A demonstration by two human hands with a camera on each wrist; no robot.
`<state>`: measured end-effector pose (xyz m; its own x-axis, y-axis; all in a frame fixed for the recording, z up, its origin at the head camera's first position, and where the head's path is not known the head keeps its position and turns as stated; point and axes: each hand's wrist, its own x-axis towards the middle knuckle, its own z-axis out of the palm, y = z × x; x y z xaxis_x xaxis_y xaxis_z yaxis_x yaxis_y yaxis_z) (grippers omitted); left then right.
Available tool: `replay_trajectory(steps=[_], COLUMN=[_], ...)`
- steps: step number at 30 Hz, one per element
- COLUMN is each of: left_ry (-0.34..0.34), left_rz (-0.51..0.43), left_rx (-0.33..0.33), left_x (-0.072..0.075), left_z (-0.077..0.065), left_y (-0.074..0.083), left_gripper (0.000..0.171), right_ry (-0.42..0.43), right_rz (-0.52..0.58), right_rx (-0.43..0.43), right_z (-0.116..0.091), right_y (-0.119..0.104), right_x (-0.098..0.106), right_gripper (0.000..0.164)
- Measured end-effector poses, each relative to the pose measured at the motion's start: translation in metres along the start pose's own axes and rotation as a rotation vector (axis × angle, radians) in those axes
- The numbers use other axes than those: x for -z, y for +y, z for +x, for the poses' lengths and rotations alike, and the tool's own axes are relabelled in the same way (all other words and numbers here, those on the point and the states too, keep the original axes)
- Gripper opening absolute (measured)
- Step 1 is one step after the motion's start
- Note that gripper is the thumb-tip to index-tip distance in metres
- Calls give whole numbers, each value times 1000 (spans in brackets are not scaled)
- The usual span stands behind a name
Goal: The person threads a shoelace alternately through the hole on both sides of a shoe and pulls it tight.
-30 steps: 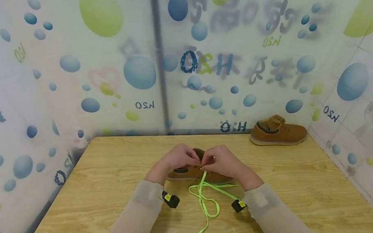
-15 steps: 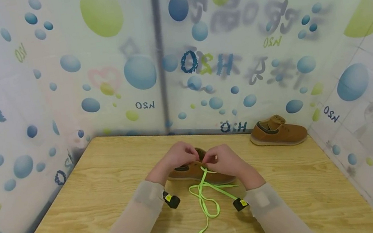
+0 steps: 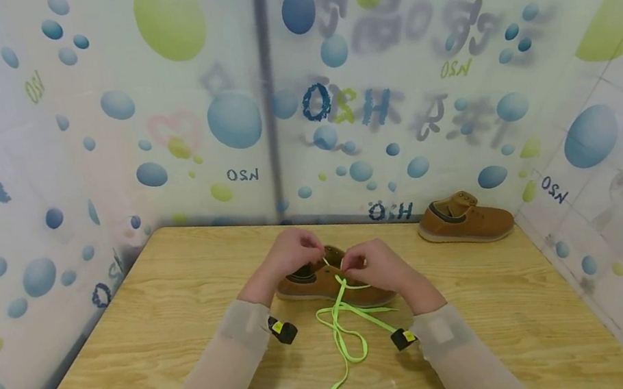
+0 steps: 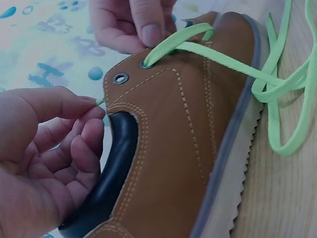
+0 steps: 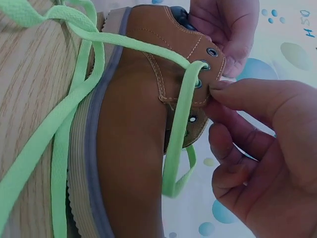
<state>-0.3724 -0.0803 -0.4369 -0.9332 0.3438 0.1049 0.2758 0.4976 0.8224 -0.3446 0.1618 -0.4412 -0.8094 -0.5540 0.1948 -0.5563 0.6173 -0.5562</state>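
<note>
The brown shoe [image 4: 168,134] stands on its sole at mid-bench [image 3: 204,262], toe toward the person's right, between both hands. From where I stand, this seems to present the near eyelet flap [image 5: 195,42] to both sides at once.

Left hand [image 4: 52,148]: thumb and forefinger pinch a short end of the green lace [image 5: 181,119] at the flap's inner edge. The hold is probably there to draw the lace inward. Right hand [image 5: 262,144]: thumb and forefinger pinch the flap edge beside the eyelets, presumably to steady it against the pull. The uppermost eyelet [image 4: 120,78] is unlaced; the next carries lace.

Surroundings: the slack lies in loops on the near side of the shoe and could snag. One strand reaches the right wrist camera [image 3: 402,338]; contact cannot be determined. A second shoe [image 3: 470,225], no lace visible, stands at the far right by the printed wall [image 3: 443,161], outside the working area.
</note>
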Motion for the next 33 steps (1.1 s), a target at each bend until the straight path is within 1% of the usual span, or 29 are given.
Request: replay_trajectory(steps=[3,8,12,17,20,27,33], left_ry=[27,59,75,98,122,173,231], left_rz=[4,10,1,-11,-20,-49,-59], left_rx=[-3,-1,-1,3,7,-8,-13], left_x=[3,6,10,13,14,18,26], left_z=[1,0,-1,-2,-4,-5,-6], left_y=[-2,0,-1,-1,0,2,2], left_gripper=[7,7,8,8,7,7,9], right_ry=[-22,-27,-44,-97,-97,-56,-64], right_rz=[1,-32,-50,42,79,80,95], right_rx=[-28,-117,-161,-101,-69,-80,-73], right_z=[-1,-7,-10,-7,-3,-1,-1], right_y=[8,25,28,24,18,7,5], right_x=[4,16,22,15,9,2,2], right_gripper=[8,9,9,4,5,6,4])
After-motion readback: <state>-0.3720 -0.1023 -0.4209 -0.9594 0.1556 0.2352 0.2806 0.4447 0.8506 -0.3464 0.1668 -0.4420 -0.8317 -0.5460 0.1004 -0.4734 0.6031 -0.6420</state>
